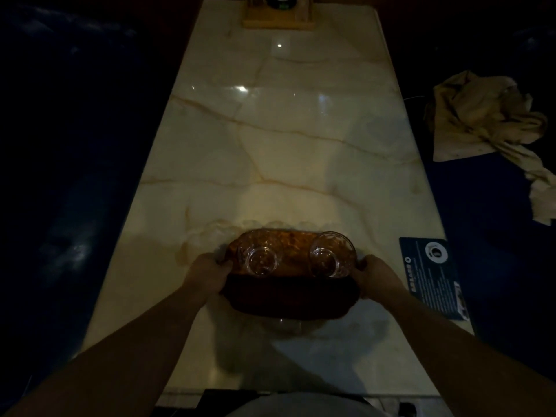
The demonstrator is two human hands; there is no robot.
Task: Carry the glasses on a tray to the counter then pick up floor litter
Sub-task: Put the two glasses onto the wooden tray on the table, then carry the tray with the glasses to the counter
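A dark oval tray (290, 299) with a glossy brown top sits over the near part of a long marble table (285, 139). Two clear glasses stand on it: the left glass (259, 260) and the right glass (330, 256). My left hand (209, 275) grips the tray's left end. At the tray's right end, my right hand (379, 276) holds the rim. A shadow lies on the marble under the tray's near side; I cannot tell if the tray is resting or lifted.
A blue printed card (433, 275) lies at the table's right edge. A crumpled beige cloth (487, 127) rests on the dark blue seat to the right. A wooden holder (278, 16) stands at the far end. Dark seating lines both sides.
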